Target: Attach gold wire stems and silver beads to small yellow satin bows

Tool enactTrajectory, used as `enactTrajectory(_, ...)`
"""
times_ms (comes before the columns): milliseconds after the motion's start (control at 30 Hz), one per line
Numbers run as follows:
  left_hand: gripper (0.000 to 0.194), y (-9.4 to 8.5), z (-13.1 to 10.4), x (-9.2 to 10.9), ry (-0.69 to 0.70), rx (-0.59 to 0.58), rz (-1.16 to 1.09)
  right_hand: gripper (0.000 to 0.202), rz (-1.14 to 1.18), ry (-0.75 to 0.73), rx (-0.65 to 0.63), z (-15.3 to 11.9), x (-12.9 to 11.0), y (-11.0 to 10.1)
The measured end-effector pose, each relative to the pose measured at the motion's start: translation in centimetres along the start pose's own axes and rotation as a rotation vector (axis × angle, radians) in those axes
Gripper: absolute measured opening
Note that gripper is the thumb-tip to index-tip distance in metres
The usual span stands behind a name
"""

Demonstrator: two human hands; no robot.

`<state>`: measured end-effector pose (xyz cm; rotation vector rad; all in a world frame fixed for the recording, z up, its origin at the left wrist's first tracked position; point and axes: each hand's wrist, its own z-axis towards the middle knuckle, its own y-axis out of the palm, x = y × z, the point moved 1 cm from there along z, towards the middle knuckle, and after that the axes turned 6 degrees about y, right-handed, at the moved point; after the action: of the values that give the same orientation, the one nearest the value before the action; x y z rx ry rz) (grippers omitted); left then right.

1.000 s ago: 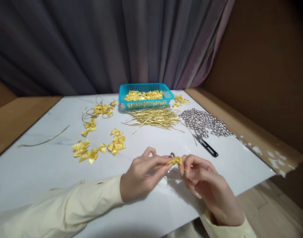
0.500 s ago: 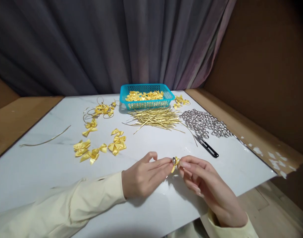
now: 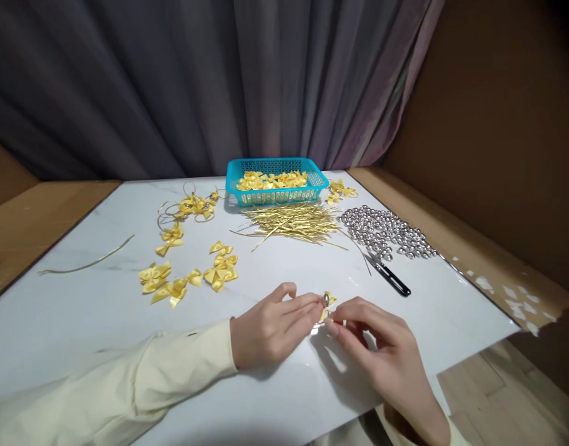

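Note:
Near the table's front edge, my left hand pinches a yellow bow with a silver bell-like bead on it. My right hand is closed just to the right, its thumb and forefinger pinching a thin gold wire end below the bow. The fingertips of both hands nearly meet and partly cover the bow. Loose yellow bows lie left of my hands, and a pile of gold wires lies beyond them.
A blue basket of yellow bows stands at the back. Silver beads are heaped at the right, with black snips in front. Wired bows lie back left; a single wire lies far left.
My right hand has shifted slightly down and left, its fingertips moving from the bow's right side to just below it. My left hand has stayed almost still.

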<state>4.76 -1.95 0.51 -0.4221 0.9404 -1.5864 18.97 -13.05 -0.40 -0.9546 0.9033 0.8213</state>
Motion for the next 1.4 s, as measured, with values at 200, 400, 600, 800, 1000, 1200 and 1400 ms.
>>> enactTrajectory(200, 0.019, 0.7, -0.1, 0.2, -0.381, 0.090, -0.299, 0.028, -0.106, -0.151, 0.074, -0.3, 0.4, 0.4)
enactTrajectory(400, 0.011, 0.4, 0.6, 0.2, -0.815, 0.121, -0.499, 0.013, -0.177, -0.017, 0.159, -0.2, 0.9, 0.5)
enactTrajectory(600, 0.012, 0.1, 0.9, 0.2, -0.920, 0.126, -0.599, 0.004, -0.206, 0.037, 0.183, -0.1, 1.0, 0.7)
enactTrajectory(800, 0.013, 0.1, 0.8, 0.2, -0.960, 0.087, -0.657, 0.009, -0.166, 0.097, 0.241, 0.1, 1.0, 0.6)
enactTrajectory(1000, 0.015, 0.0, 0.9, 0.2, -1.058, 0.032, -0.733, 0.015, -0.083, 0.214, 0.224, 0.3, 0.9, 0.4)
enactTrajectory(1200, 0.013, 0.1, 1.0, 0.3, -0.993, 0.015, -0.667, 0.016, -0.020, 0.262, 0.229, 0.3, 0.6, 0.3)
enactTrajectory(1400, 0.018, 0.7, 0.1, 0.4, -0.552, 0.070, -0.479, 0.017, 0.129, 0.441, 0.143, 0.6, 0.8, -0.3)
